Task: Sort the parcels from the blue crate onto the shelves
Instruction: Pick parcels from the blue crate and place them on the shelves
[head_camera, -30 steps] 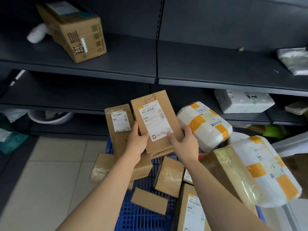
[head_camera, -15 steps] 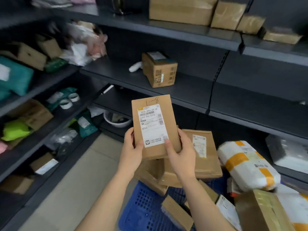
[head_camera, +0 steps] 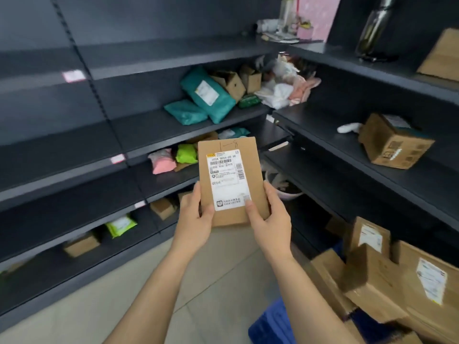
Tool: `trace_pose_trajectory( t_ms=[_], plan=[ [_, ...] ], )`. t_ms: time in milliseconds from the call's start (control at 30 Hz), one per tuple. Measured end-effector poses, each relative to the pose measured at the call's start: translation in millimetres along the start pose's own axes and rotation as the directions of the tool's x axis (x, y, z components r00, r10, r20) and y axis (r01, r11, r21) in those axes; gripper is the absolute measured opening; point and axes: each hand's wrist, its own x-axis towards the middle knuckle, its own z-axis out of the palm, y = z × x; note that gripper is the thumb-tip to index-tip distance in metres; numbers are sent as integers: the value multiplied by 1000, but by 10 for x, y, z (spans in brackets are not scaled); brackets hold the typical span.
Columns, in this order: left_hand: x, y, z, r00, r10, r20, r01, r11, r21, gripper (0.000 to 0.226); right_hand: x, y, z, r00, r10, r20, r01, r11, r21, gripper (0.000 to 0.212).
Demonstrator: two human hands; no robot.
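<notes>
I hold a flat brown parcel (head_camera: 253,155) upright in front of me, its white shipping label facing me and "1-8" handwritten at its top. My left hand (head_camera: 192,220) grips its lower left edge, thumb on the front. My right hand (head_camera: 269,219) grips the lower right edge, thumb pressing the label's corner. The blue crate (head_camera: 272,324) sits at the bottom right, piled with several brown cardboard parcels (head_camera: 372,281). Dark shelves (head_camera: 74,155) run along the left and meet another run on the right (head_camera: 347,150).
Teal mailer bags (head_camera: 208,98) and small boxes lie on an upper left shelf; pink and green packets (head_camera: 173,157) sit one level lower. A brown box (head_camera: 395,142) stands on the right shelf. Bottles (head_camera: 372,28) stand on the top shelf. Pale floor tiles (head_camera: 124,294) lie below.
My view has swung left from the crate toward the corner shelves. Both hands keep the same hold on the parcel, which stays upright before me; the crate has slid to the bottom right.
</notes>
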Motion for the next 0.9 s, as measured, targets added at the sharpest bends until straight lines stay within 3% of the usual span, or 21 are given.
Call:
trace_pose_trajectory(
  t_ms=[400, 700, 900],
  plan=[
    [-471, -990, -1966, 956, -75, -285, 120, 982, 146, 63, -668, -749, 2021, 934, -111, 338, 104, 994, 37, 60],
    [-554, -1793, -2873, 839, -208, -503, 302, 947, 112, 67, -898, -924, 3377, 787, -131, 603, 133, 990, 41, 59],
    [-626, -2420, -3323, 749, -329, -575, 445, 893, 69, 64, -1130, -936, 4146, 673, -116, 731, 155, 988, 14, 56]
  ],
)
